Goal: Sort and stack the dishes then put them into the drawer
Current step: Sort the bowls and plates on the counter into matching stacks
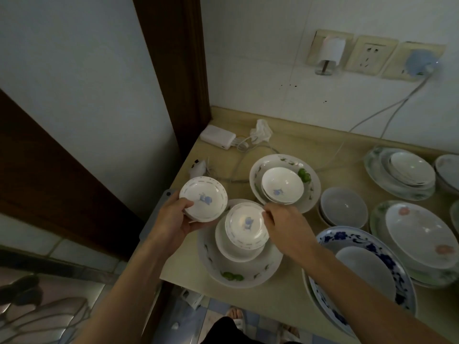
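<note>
My left hand [173,218] grips a small white bowl [205,198] with a blue motif, held above the counter's left edge. My right hand [283,225] pinches the rim of a matching small bowl [246,225]. That bowl sits in a plain white bowl [229,249], which rests on a large plate with green leaf print [248,274]. Behind, another blue-motif bowl [282,184] sits nested on a second leaf-print plate [310,192]. No drawer is in view.
On the beige counter [293,306], right of my hands, stand grey bowls [344,207], a blue-flowered platter [372,249], a pink-flowered plate stack [422,234] and a glass plate stack [400,172]. A white power bank [218,136] and cables lie at the back left. Wall sockets [367,54] above.
</note>
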Demonstrator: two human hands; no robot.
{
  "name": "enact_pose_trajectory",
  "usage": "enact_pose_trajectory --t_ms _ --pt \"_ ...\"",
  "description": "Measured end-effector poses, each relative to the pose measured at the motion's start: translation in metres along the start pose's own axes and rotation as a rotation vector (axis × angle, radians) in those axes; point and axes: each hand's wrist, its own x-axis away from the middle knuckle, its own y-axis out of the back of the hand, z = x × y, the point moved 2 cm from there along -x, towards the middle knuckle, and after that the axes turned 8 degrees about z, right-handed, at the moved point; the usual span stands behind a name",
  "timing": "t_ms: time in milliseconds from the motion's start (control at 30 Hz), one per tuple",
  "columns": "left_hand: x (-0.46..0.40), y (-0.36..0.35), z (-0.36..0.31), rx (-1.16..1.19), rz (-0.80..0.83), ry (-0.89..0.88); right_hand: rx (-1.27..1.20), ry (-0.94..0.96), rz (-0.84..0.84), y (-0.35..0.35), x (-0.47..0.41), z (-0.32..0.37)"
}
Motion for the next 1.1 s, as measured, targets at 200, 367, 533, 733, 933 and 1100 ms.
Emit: enact_pose_trajectory --t_ms 200,367,533,733,933,1100 --pt "-0.004 -0.011 -0.011 -0.036 0.073 0.018 -0.523 -0.145 -0.075 0.039 0.007 -0.004" --pt "-0.001 -0.045 -0.005 -0.014 0.239 0.097 -0.740 -0.194 -0.093 0.053 0.007 0.015" --pt "0.003 -0.070 0.005 -0.041 0.372 0.099 -0.578 -0.174 -0.201 0.057 0.010 0.020" --pt "0.001 -0.073 0.020 -0.061 0.455 0.036 -0.465 -0.188 -0.228 0.055 0.017 0.020" --pt "0.000 -0.076 0.029 -0.208 0.432 0.005 -0.400 -0.167 -0.250 0.046 0.022 0.018" --pt "-0.003 -0.087 0.036 -0.308 0.405 -0.021 -0.338 -0.192 -0.243 0.044 0.029 0.008"
